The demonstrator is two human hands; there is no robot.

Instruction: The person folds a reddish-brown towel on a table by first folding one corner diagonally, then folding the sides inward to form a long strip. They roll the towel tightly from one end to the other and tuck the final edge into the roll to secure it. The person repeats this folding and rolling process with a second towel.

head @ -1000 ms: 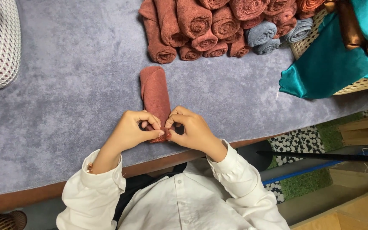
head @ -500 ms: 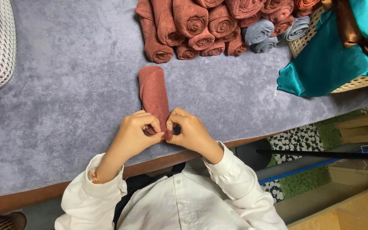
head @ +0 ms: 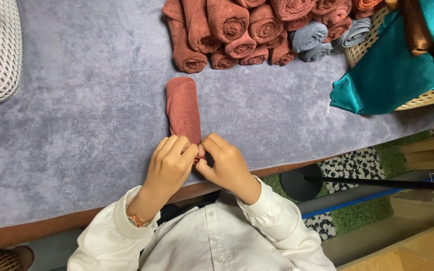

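The person wears a white button-up shirt [head: 212, 246] with long sleeves and buttoned cuffs. A small rose-gold wristwatch [head: 135, 219] sits on the left wrist.

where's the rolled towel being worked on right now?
Head view, centre: the rust-red rolled towel lies on the grey mat, its near end pinched by the left hand and right hand, below the towel pile.
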